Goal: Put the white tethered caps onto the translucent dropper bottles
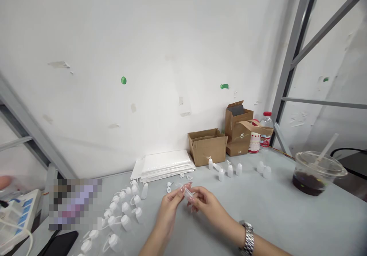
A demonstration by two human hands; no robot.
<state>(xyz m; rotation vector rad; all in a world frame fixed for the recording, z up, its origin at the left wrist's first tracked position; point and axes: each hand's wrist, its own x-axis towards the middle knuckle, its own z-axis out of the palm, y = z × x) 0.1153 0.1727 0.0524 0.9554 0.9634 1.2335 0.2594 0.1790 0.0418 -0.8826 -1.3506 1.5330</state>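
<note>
Above the middle of the grey table, both hands meet at a small translucent plastic bottle. My left hand pinches its upper left end between thumb and fingers. On its lower right side, my right hand grips it with the fingers curled. Part of the bottle is hidden by the fingertips. Just left of the hands lie loose white caps on the table. Farther left, small white squeeze bottles with looped caps stand in rows. Several more small bottles are behind the right hand.
A stack of white padded mailers lies against the wall beside an open cardboard box. A brown paper bag and a red-capped bottle stand farther right. A cup of dark drink and a black phone occupy the sides.
</note>
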